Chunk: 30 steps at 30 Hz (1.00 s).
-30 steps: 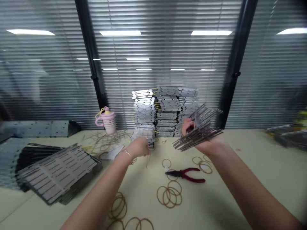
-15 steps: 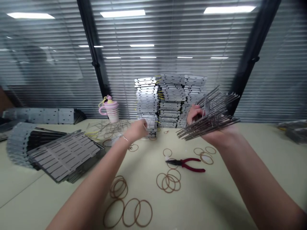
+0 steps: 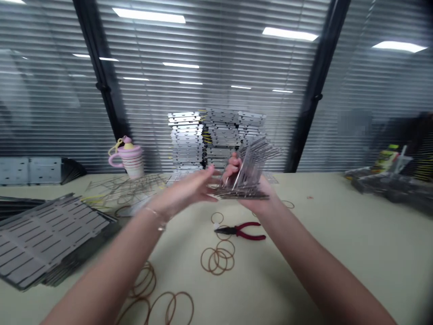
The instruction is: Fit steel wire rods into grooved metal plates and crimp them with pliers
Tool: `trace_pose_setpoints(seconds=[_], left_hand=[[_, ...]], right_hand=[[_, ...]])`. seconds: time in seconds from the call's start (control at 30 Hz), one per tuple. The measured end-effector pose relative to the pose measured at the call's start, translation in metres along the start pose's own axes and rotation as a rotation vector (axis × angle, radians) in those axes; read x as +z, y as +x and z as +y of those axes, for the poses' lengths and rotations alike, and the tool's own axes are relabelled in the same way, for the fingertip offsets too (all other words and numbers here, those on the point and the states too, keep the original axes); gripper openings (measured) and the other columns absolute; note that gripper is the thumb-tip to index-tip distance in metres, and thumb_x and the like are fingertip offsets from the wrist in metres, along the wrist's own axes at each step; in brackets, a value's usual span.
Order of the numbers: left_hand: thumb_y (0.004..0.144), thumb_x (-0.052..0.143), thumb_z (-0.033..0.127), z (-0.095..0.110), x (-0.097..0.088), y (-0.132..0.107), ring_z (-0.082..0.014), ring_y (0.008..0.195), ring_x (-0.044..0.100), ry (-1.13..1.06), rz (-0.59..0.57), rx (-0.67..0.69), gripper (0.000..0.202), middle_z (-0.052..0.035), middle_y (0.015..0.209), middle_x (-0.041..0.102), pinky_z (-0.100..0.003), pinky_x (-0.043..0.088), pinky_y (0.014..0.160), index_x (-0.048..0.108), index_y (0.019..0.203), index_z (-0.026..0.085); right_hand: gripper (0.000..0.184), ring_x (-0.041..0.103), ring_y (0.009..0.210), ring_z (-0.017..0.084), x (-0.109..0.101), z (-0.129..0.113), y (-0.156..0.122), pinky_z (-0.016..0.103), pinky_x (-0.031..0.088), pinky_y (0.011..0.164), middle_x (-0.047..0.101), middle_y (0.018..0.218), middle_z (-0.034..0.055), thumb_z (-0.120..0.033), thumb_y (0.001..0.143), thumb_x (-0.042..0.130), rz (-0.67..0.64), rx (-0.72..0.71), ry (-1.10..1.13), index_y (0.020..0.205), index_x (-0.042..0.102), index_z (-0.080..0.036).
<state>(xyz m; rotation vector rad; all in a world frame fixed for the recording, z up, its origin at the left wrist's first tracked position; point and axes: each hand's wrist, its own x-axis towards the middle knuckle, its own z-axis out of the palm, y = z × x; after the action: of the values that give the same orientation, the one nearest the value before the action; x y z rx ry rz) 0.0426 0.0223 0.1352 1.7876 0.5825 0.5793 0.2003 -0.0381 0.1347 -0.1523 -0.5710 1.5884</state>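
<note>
Head view: a wire bundle point(image 3: 245, 174) is cradled at 12 o'clock in the right hand point(image 3: 252, 203), its fingers curled around the wires. The left hand point(image 3: 181, 192) is held open just beside it at 9 o'clock, fingers spread. Pliers point(image 3: 240, 230) and rubber bands point(image 3: 216, 257) lie at 6 o'clock from the bundle. A pink mug point(image 3: 126, 162), contents hidden, stands at 9 o'clock; stacked metal plates point(image 3: 216, 140) rise behind at 12 o'clock.
</note>
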Motion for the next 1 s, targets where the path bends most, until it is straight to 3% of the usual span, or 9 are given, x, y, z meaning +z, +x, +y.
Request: trace_pose_setpoints(seconds=[0.07, 0.13, 0.27, 0.37, 0.57, 0.73, 0.83, 0.93, 1.0], left_hand=[[0.092, 0.039, 0.053, -0.009, 0.014, 0.009, -0.0232, 0.109, 0.055, -0.239, -0.115, 0.003, 0.047, -0.011, 0.131, 0.053, -0.036, 0.051, 0.084, 0.052, 0.125, 0.022], [0.089, 0.048, 0.049, -0.014, 0.014, 0.011, -0.022, 0.106, 0.056, -0.273, -0.13, 0.008, 0.04, -0.0105, 0.122, 0.058, -0.035, 0.048, 0.087, 0.059, 0.115, 0.02], [0.083, 0.058, 0.046, -0.003, -0.001, 0.0, -0.0207, 0.101, 0.057, 0.013, -0.136, 0.022, 0.033, -0.0059, 0.103, 0.065, -0.033, 0.043, 0.092, 0.067, 0.097, 0.017], [0.079, 0.063, 0.039, 0.007, -0.003, -0.007, -0.0191, 0.099, 0.057, 0.15, -0.109, 0.035, 0.027, -0.0021, 0.102, 0.065, -0.03, 0.043, 0.088, 0.066, 0.098, 0.02], [0.063, 0.058, 0.01, 0.008, -0.009, -0.014, -0.0159, 0.089, 0.061, -0.092, -0.206, -0.14, 0.037, -0.005, 0.103, 0.065, -0.026, 0.048, 0.08, 0.06, 0.099, 0.017], [0.069, 0.052, 0.011, 0.017, -0.008, -0.024, -0.0202, 0.093, 0.064, -0.245, -0.338, -0.133, 0.029, -0.0096, 0.102, 0.067, -0.032, 0.05, 0.084, 0.053, 0.097, 0.015], [0.075, 0.043, 0.014, 0.018, 0.003, -0.024, -0.017, 0.075, 0.065, -0.142, -0.206, -0.125, 0.014, -0.0086, 0.084, 0.068, -0.031, 0.052, 0.073, 0.053, 0.085, 0.015], [0.077, 0.037, 0.015, 0.01, 0.01, -0.018, -0.0132, 0.06, 0.059, 0.034, 0.024, -0.081, 0.013, -0.0023, 0.061, 0.06, -0.028, 0.05, 0.064, 0.049, 0.072, 0.017], [0.08, 0.036, 0.019, 0.002, 0.011, -0.014, -0.0111, 0.055, 0.055, 0.085, 0.097, -0.045, 0.016, 0.001, 0.055, 0.053, -0.025, 0.047, 0.06, 0.045, 0.067, 0.018]], right_hand=[[0.028, 0.054, 0.056, 0.005, -0.006, 0.006, 0.003, 0.016, 0.05, 0.06, 0.055, 0.066, -0.006, -0.004, 0.089, 0.032, -0.07, -0.011, -0.112, 0.084, 0.054, -0.02], [0.026, 0.052, 0.056, 0.005, -0.01, 0.01, 0.005, 0.015, 0.049, 0.06, 0.053, 0.065, -0.0068, -0.005, 0.089, 0.035, -0.092, -0.002, -0.157, 0.082, 0.054, -0.021], [0.019, 0.046, 0.05, 0.005, -0.019, 0.016, 0.011, 0.015, 0.046, 0.055, 0.047, 0.061, -0.0078, -0.012, 0.09, 0.041, -0.146, 0.057, -0.206, 0.08, 0.054, -0.02], [0.011, 0.043, 0.048, 0.006, -0.027, 0.025, 0.015, 0.017, 0.044, 0.052, 0.045, 0.06, -0.0079, -0.016, 0.089, 0.046, -0.18, 0.094, -0.257, 0.081, 0.053, -0.021], [0.009, 0.043, 0.053, 0.009, -0.03, 0.039, 0.006, 0.021, 0.044, 0.058, 0.04, 0.055, -0.0075, -0.022, 0.083, 0.054, -0.246, 0.134, -0.354, 0.075, 0.051, -0.022], [0.017, 0.038, 0.048, 0.009, -0.035, 0.042, 0.001, 0.024, 0.041, 0.058, 0.033, 0.048, -0.0091, -0.031, 0.077, 0.062, -0.325, 0.181, -0.431, 0.071, 0.049, -0.022], [0.024, 0.039, 0.048, 0.009, -0.042, 0.042, 0.003, 0.026, 0.042, 0.058, 0.034, 0.047, -0.0092, -0.037, 0.072, 0.067, -0.324, 0.169, -0.503, 0.07, 0.049, -0.022], [0.028, 0.046, 0.054, 0.01, -0.048, 0.042, 0.008, 0.028, 0.045, 0.061, 0.044, 0.053, -0.0073, -0.037, 0.064, 0.075, -0.286, 0.122, -0.594, 0.069, 0.052, -0.021], [0.027, 0.051, 0.06, 0.012, -0.051, 0.041, 0.01, 0.028, 0.047, 0.064, 0.05, 0.057, -0.0053, -0.034, 0.063, 0.076, -0.249, 0.086, -0.652, 0.068, 0.053, -0.021]])
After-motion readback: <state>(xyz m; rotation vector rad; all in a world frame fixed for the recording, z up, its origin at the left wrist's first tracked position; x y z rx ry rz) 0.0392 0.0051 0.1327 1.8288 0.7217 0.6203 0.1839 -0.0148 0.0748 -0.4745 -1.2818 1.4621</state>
